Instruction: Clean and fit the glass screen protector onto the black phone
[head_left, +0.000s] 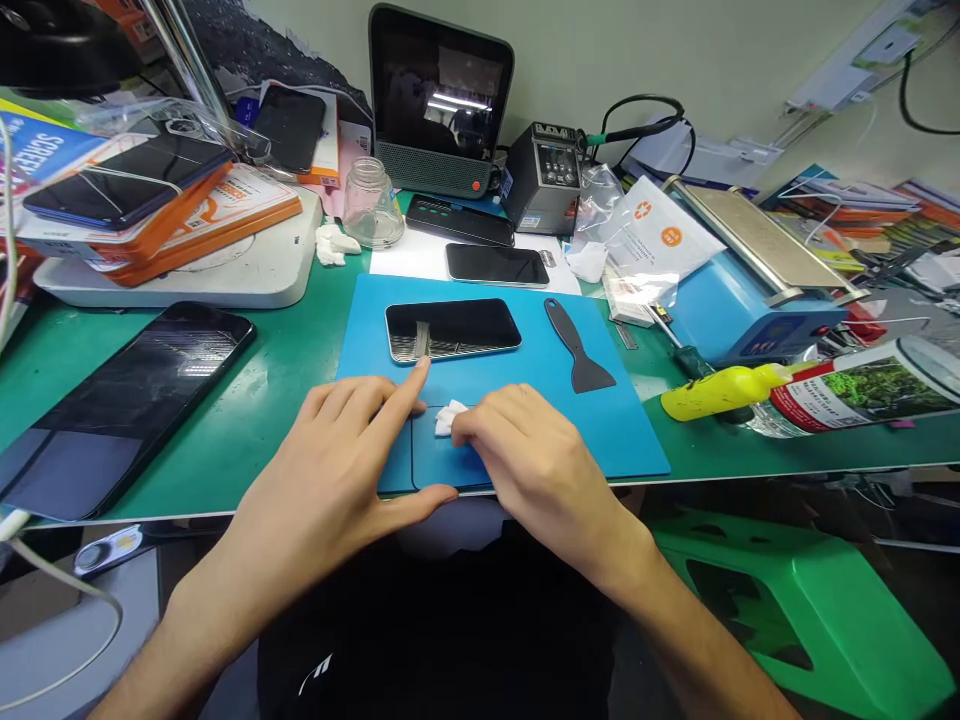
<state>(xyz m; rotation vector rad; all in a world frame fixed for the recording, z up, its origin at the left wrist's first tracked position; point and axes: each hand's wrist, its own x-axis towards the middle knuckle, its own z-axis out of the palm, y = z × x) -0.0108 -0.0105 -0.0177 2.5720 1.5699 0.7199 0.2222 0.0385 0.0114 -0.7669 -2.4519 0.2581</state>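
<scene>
1. The right hand (pixel 536 440) has its grip pinching a crumpled white tissue (pixel 450 418) over a thin clear sheet (pixel 444 466) with a dark outline.
2. The sheet lies near the front edge of a blue mat (pixel 634 445) on the green counter (pixel 300 345).
3. The left hand (pixel 330 460) is spread, index finger stretched forward, thumb apart; whether it presses the sheet, I cannot tell.
4. The tissue looks light and soft, easily held by its bunched end. The sheet seems light, smooth and perhaps brittle, best taken by its edges.
5. Counted: one clear sheet, one tissue in the hand; on the mat beyond, one phone (pixel 454 328) and one dark scraper (pixel 576 345); further back, one glass jar (pixel 371 205).
</scene>
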